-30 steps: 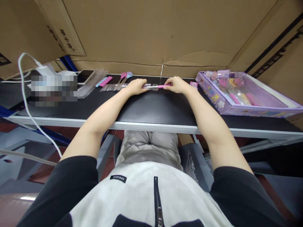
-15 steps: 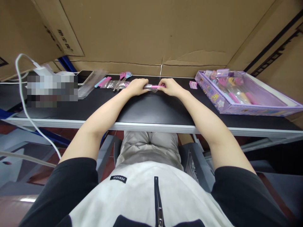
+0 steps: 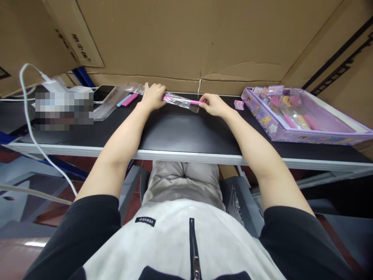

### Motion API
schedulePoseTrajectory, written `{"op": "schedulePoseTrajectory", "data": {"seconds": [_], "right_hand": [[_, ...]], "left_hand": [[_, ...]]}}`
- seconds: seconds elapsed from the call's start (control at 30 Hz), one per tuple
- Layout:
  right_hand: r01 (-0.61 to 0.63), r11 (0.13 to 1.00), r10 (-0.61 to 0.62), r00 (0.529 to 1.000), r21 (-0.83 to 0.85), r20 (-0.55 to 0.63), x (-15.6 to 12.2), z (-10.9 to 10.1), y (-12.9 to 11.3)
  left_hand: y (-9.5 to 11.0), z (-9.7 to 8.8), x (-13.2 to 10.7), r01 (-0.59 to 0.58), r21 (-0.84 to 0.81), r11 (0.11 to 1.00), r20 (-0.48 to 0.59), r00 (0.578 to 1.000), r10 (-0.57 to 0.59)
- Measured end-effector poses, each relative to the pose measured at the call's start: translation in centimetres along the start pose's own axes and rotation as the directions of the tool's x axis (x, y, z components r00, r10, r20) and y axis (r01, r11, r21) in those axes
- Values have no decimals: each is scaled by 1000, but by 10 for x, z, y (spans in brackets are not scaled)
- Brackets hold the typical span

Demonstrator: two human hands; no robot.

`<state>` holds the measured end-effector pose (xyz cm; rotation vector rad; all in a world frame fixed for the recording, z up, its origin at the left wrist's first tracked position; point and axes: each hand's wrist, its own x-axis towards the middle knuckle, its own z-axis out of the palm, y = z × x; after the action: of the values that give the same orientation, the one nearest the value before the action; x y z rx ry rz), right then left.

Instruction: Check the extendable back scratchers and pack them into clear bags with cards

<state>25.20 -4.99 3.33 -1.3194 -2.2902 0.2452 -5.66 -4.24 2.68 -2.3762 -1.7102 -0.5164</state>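
My left hand [image 3: 155, 96] is closed over a long clear plastic sleeve [image 3: 182, 102], whose loose end sticks out to the left of the hand. Inside the sleeve lies a pink back scratcher, partly hidden by my left fingers. Its pink handle [image 3: 196, 102] comes out at the right end, pinched between the thumb and fingers of my right hand [image 3: 214, 104]. Left of my left hand lie a pink stick [image 3: 130, 99] and a light blue stick [image 3: 123, 100]. The claw-headed scratchers seen before are hidden behind my left hand and wrist, as far as I can tell.
A purple display box [image 3: 271, 128] with several wrapped scratchers stands on the right. Beside it lies a small pink packet [image 3: 239, 104]. Leftward are flat plastic bags [image 3: 109, 105], a phone [image 3: 104, 93] and a white cable [image 3: 26, 112]. Cardboard [image 3: 204, 42] walls the back.
My left hand has moved left along the sleeve, with its fingers raised more. More of the sleeve now shows between my hands. My right hand has shifted slightly right, still pinching the handle.
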Motion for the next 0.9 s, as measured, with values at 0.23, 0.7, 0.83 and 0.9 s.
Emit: {"op": "schedulePoseTrajectory", "data": {"seconds": [0.23,0.7,0.83,0.9], "right_hand": [[79,997,-79,997,-4,-12,-1,1,0],[45,999,-46,998,-21,-49,5,-9,14],[28,999,-29,999,-16,-28,3,-15,19],[19,1000,-19,1000,-16,-25,2,-15,17]], "left_hand": [[16,2,2,-8,-62,998,-4,1000,7],[7,16,8,-14,-55,998,-12,1000,13],[7,14,6,19,-32,999,1,1000,-19],[10,13,5,12,-34,999,4,1000,-12]]}}
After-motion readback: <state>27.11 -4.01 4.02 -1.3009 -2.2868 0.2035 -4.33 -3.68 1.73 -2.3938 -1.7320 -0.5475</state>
